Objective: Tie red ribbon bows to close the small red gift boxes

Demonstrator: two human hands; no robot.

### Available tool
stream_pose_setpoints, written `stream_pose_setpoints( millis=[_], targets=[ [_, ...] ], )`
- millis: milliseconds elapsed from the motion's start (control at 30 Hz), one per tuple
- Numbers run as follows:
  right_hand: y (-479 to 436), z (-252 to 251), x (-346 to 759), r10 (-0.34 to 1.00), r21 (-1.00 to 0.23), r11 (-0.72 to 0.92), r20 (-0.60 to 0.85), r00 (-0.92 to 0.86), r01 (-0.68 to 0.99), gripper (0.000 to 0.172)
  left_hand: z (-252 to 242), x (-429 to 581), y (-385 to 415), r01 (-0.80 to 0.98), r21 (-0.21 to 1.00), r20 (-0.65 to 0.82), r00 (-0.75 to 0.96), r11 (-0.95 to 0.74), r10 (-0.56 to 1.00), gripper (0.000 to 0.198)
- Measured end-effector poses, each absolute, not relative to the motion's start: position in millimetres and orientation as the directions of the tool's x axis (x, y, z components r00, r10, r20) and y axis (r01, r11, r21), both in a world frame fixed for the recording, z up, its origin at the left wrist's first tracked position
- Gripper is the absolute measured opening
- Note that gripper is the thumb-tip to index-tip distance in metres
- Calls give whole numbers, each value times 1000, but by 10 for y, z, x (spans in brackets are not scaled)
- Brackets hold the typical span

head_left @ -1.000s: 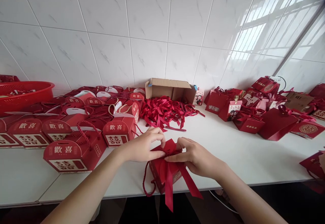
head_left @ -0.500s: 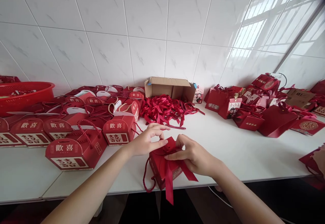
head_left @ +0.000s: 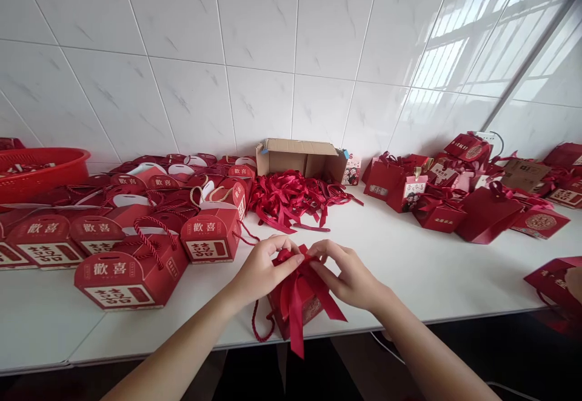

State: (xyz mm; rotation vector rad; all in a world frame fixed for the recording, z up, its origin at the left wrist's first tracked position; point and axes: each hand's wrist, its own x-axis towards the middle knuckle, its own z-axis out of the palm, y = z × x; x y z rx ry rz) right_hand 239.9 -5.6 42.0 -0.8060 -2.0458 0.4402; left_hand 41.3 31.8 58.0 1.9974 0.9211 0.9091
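A red gift box (head_left: 278, 308) rests at the table's front edge, between my forearms. On top of it is a red satin ribbon (head_left: 296, 316) whose two tails hang over the front side. My left hand (head_left: 268, 268) pinches the ribbon's bow from the left, thumb against fingers. From the right, my right hand (head_left: 343, 271) pinches the same ribbon, its fingertips close to the left ones. The knot is partly hidden behind my fingers. A twisted red cord handle (head_left: 260, 327) loops down at the box's left side.
Rows of red boxes (head_left: 120, 280) stand at left, beside a red plastic basket (head_left: 43, 171). A heap of red ribbons (head_left: 295, 198) spills from an open cardboard carton (head_left: 291, 146) by the tiled wall. More ribboned boxes (head_left: 486, 213) are piled on the right.
My left hand has come down onto the ribbon and now pinches it. My right hand has shifted slightly up, nearer the left fingertips. The view has turned a little.
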Motion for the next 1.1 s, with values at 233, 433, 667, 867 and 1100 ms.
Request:
stream_pose_setpoints(
  millis=[233,433,667,867,1100],
  targets=[
    [-43,332,2349,735,-644,677,623,-268,357,9,536,426,324,257,875,248,491,-411,835,15],
    [-29,247,2316,776,-733,630,612,-154,257,16,512,429,315,238,888,238,494,-393,836,16],
    [-14,92,2351,856,-855,518,517,-18,34,20,521,389,326,288,865,225,507,-410,832,10],
    [-40,108,2428,892,-887,451,448,-56,93,13,518,320,333,290,875,189,533,-387,825,19],
    [-62,285,2494,867,-798,499,448,-219,338,19,531,333,304,261,905,170,502,-337,848,22]
  ],
)
